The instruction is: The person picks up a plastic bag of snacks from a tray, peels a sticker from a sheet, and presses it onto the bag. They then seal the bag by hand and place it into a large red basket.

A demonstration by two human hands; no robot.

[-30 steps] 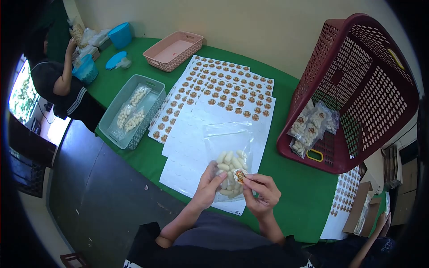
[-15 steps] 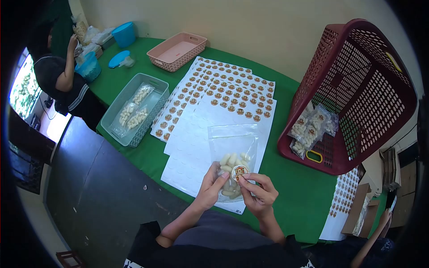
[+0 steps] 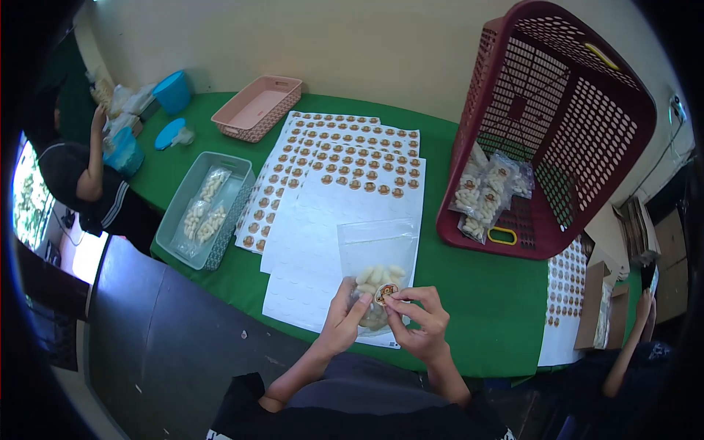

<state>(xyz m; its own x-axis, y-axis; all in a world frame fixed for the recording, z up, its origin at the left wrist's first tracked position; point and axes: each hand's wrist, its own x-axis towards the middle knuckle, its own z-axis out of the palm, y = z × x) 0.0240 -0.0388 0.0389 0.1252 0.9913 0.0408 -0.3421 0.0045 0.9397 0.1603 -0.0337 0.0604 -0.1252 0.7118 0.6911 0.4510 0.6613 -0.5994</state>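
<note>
A clear zip pouch (image 3: 378, 248), its lower half filled with pale, oblong white pieces, is held upright in front of me over the table's near edge. My left hand (image 3: 340, 320) grips the pouch by its left side, thumb on the front face. With thumb and fingertips pinched, my right hand (image 3: 423, 323) holds a round logo sticker (image 3: 384, 295) against the front of the pouch, about mid-height. The fingertips cover part of the sticker. Behind the pouch lie overlapping sticker sheets (image 3: 301, 235), with rows of round labels at the far end and bare backing nearer me.
A teal basket (image 3: 246, 180) with filled pouches stands left, a pink basket (image 3: 253, 110) behind it. At right, a large maroon basket (image 3: 469, 139) lies tipped, holding labelled pouches. One person (image 3: 84, 176) stands at far left; another person's arm (image 3: 627, 352) shows at right beside a cardboard box (image 3: 616, 315).
My view has shifted, so the table and baskets sit differently in the frame. Both hands keep their hold; the sticker now appears more tilted and more covered by my right fingertips.
</note>
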